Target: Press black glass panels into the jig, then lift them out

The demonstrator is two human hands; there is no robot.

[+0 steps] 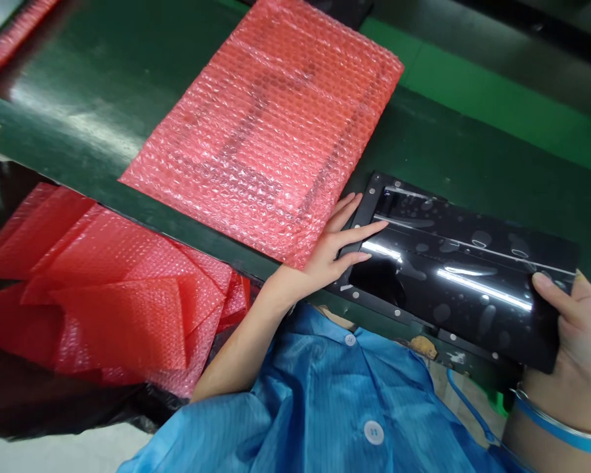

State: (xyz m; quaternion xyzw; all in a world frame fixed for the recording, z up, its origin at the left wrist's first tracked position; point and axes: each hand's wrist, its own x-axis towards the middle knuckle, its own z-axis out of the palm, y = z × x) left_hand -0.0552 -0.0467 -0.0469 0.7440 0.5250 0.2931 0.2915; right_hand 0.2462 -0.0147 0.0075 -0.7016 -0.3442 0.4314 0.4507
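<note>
From the head view, the only one I have, I look down over a dark green bench point(473, 157) with a glossy black panel point(453, 276) lying across its near edge, part of it overhanging toward my blue smock point(325, 394). My left hand point(332, 246) rests flat against the panel's left end, fingers spread and extended over the corner of its screw-studded frame; it is open, pressing rather than clasping, and I judge that it is there to steady that end and keep the panel from sliding on the smooth surface. My right hand point(578, 328) has the opposite end in a real hold: the thumb lies on top of the shiny face and the fingers curl underneath, closed around the edge, which seems to carry the weight of the overhanging part. A blue wrist strap point(561, 427) circles that wrist, with a thin blue cord running off toward the smock. Just beside the left hand, touching or almost touching it, lies a red bubble-wrap bag point(270, 131), flat on the bench with a dark frame-like shape showing faintly through it, so I take it that something is already inside. Below the bench edge on the left sits a loose heap of red bubble-wrap sheets point(103, 295), crumpled on dark plastic, well within reach of the left arm. The panel's face shows smudges and bright reflections of overhead lights.
</note>
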